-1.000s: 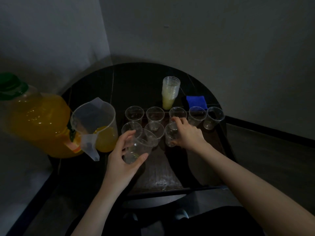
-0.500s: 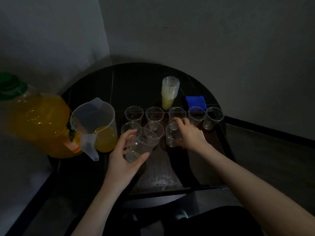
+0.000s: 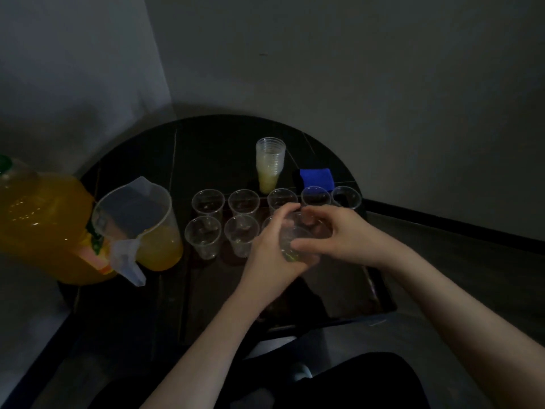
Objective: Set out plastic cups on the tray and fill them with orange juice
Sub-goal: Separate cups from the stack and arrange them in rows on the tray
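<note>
Several clear plastic cups [image 3: 208, 202] stand in two rows at the far end of the dark tray [image 3: 348, 290]. Above the tray's middle, my left hand [image 3: 269, 255] grips a small stack of clear cups [image 3: 295, 240] from the left. My right hand [image 3: 339, 234] holds the same stack from the right, fingers curled over its rim. A cup of the near row is partly hidden behind my hands. A clear jug [image 3: 138, 222] with some orange juice stands left of the tray, and beside it a big juice bottle [image 3: 44, 222].
A taller stack of cups [image 3: 269, 163] stands behind the tray, with a blue cloth [image 3: 317, 177] to its right. The round black table [image 3: 188, 149] sits in a corner between grey walls. My dark-clothed lap fills the bottom of the view.
My left hand carried its stack of cups rightward over the tray. My right hand left the cup it had set in the near row and came to the stack.
</note>
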